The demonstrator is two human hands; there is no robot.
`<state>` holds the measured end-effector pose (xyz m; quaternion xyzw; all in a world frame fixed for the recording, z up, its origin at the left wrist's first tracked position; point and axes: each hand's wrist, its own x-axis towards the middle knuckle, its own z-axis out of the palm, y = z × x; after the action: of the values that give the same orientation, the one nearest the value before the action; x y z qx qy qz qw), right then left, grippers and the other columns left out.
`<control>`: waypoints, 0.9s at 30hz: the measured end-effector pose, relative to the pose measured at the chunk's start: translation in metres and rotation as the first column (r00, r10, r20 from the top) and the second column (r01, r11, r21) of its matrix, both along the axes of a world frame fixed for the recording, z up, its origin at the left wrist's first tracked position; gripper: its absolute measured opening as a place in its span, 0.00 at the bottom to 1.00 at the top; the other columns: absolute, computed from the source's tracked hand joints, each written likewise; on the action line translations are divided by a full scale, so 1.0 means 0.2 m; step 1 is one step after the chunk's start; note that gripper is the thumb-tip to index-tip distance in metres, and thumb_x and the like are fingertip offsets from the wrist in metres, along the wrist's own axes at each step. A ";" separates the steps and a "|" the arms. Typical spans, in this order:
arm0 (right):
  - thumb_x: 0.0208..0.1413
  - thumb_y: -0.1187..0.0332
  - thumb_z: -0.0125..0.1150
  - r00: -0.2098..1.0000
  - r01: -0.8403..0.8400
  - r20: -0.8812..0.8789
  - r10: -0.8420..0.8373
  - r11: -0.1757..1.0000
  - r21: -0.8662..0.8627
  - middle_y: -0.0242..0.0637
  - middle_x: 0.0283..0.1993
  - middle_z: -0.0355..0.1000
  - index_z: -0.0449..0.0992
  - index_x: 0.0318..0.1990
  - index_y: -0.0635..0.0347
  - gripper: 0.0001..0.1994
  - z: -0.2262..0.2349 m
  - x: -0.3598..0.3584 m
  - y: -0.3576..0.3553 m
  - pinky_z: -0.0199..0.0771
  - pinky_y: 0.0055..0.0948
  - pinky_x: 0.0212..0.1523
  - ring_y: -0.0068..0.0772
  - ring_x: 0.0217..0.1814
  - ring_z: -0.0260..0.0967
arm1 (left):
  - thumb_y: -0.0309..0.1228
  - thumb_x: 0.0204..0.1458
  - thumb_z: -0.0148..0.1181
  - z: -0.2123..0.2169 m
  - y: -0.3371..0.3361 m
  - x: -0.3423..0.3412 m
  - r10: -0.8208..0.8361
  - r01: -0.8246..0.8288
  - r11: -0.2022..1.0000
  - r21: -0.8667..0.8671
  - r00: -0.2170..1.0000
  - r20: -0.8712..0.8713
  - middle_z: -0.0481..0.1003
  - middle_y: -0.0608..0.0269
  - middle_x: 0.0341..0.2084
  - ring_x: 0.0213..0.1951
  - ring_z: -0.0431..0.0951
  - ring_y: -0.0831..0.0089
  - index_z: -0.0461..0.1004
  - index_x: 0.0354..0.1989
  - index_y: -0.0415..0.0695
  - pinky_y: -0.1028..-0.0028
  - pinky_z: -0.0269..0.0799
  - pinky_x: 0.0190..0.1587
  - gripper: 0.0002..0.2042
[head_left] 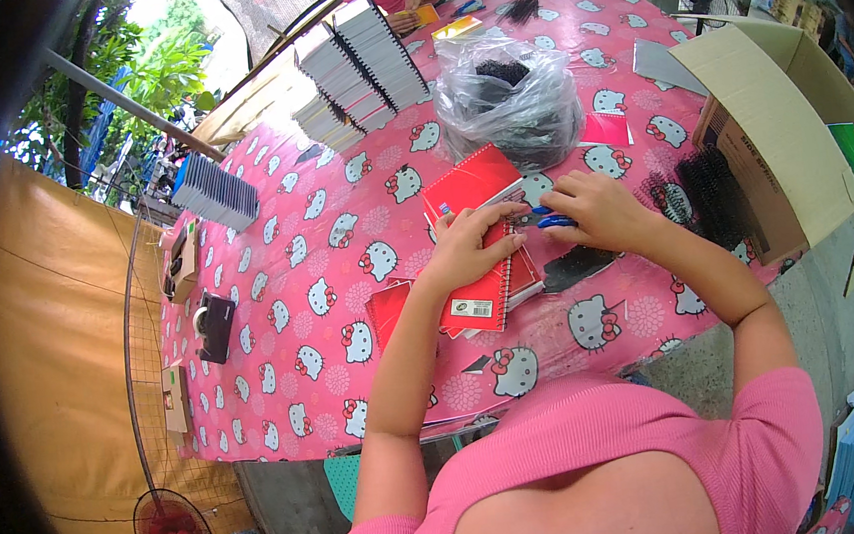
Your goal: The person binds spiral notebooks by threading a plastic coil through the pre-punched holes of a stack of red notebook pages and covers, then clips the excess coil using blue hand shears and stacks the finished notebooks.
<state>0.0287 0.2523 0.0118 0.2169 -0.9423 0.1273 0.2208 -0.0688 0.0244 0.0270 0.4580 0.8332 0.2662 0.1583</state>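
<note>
I am judging the red notebook (475, 238) to be light and fairly stiff, a thin card-covered pad that should flex a little but not flop, with a smooth cover that could slide on the vinyl cloth, so the safest hold looks to be flat pressure on the cover near the binding edge, or a pinch across its short side. It is lying near the middle of the table on a small heap of similar red notebooks (400, 304), its long side running from far to near, a white label patch showing at its near corner. My left hand (468, 247) is resting palm down on the cover, fingers spread and pressing it, not curled around it. My right hand (598, 211) is working just right of the notebook, fingers closed on a small blue tool (554, 222) at the notebook's right edge. Black binding coils (707, 190) are lying further right, beside an open cardboard box (787, 128). A clear plastic bag (509, 100) holding more black coils is sitting at the far side, stacks of white notebooks (356, 67) are leaning to its left, and the pink cartoon-cat tablecloth (291, 328) is covering the table.
</note>
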 end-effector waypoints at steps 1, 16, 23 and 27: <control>0.48 0.54 0.64 0.999 0.038 0.022 -0.038 0.999 -0.035 0.40 0.36 0.69 0.74 0.40 0.59 0.19 -0.01 0.00 0.00 0.69 0.39 0.37 0.43 0.38 0.69 | 0.48 0.52 0.58 0.00 0.00 0.00 -0.001 0.001 1.000 0.007 1.000 -0.002 0.74 0.75 0.49 0.51 0.69 0.71 0.71 0.55 0.63 0.51 0.44 0.60 0.20; 0.45 0.54 0.66 0.982 0.167 0.102 -0.156 0.980 -0.110 0.42 0.37 0.69 0.72 0.38 0.59 0.19 0.09 0.06 -0.02 0.69 0.41 0.40 0.45 0.40 0.70 | 0.41 0.42 0.71 -0.10 0.00 -0.04 0.054 -0.078 0.939 0.336 0.995 0.081 0.77 0.60 0.40 0.45 0.75 0.63 0.70 0.51 0.45 0.65 0.67 0.50 0.28; 0.44 0.56 0.67 0.996 0.062 -0.057 -0.062 0.998 -0.006 0.40 0.35 0.68 0.74 0.37 0.58 0.18 0.11 0.01 -0.03 0.68 0.40 0.38 0.45 0.37 0.69 | 0.40 0.39 0.74 -0.12 0.01 -0.04 0.082 -0.126 0.915 0.383 0.988 0.130 0.76 0.53 0.38 0.43 0.76 0.63 0.69 0.48 0.40 0.67 0.70 0.47 0.29; 0.48 0.57 0.66 0.971 0.117 0.219 -0.092 0.987 -0.106 0.41 0.35 0.70 0.74 0.33 0.59 0.14 0.16 0.00 -0.04 0.69 0.38 0.34 0.40 0.36 0.71 | 0.40 0.38 0.74 -0.09 0.02 -0.02 0.121 -0.141 0.923 0.358 0.989 0.079 0.76 0.55 0.39 0.43 0.76 0.63 0.68 0.49 0.41 0.66 0.70 0.47 0.30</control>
<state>0.0282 0.2443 0.0442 0.1385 -0.9615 0.1936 0.1373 -0.0726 0.0288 0.0085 0.4150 0.7939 0.4379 0.0762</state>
